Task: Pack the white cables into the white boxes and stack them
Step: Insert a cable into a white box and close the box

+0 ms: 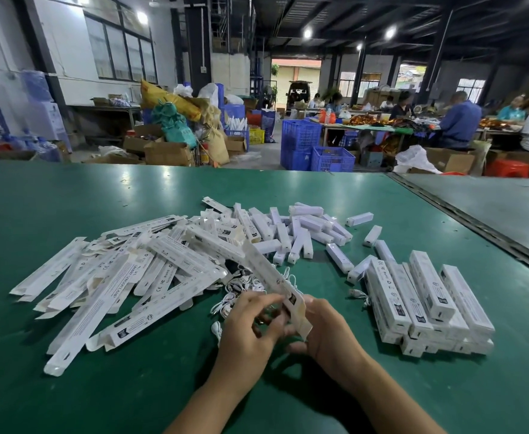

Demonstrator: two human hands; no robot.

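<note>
Left of the stack of packed boxes (429, 303), the right hand (330, 335) grips the near end of a tilted white box (271, 275), the left hand (249, 322) seemingly pinching it too, and loose white cables (233, 296) lie there as well.

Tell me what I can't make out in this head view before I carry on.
Head view only:
- Inside of the held box: its near end is covered by the left hand and right hand.
- Cables: mostly under the held box and flat boxes; count unclear.
- Stack of packed boxes: lower layers hidden by top ones.
- Box print: too small.
</note>
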